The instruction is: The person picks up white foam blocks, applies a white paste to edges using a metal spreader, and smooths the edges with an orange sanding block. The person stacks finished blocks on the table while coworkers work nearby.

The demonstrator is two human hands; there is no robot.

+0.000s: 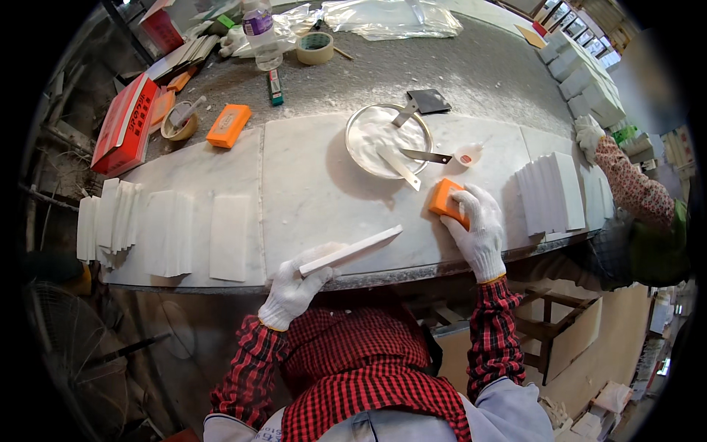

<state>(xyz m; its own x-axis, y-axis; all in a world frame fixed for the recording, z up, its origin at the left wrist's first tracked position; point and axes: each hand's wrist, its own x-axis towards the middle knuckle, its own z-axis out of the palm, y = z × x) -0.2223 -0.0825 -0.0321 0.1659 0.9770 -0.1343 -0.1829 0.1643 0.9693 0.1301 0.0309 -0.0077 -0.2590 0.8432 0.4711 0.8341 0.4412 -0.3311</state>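
Observation:
My left hand [296, 291], in a white knit glove, holds a thin white slab [353, 249] on edge near the front edge of the table. The slab's far end points up to the right. My gloved right hand [479, 221] is closed round an orange block [445, 200] at the tabletop, to the right of the slab and apart from it. Beyond both hands stands a round bowl [375, 140] of white paste or powder. Flat metal scrapers [403, 169] lean in it and over its rim. A small white bottle [468, 155] with a red mark is next to the bowl.
White slabs stand stacked at the left [169, 232] and right [552, 193]. Another orange block [229, 126], a red box [127, 125], a small cup [179, 121], a tape roll [315, 48] and a plastic bottle [261, 33] lie farther back. A co-worker's gloved hand [589, 136] is at the far right.

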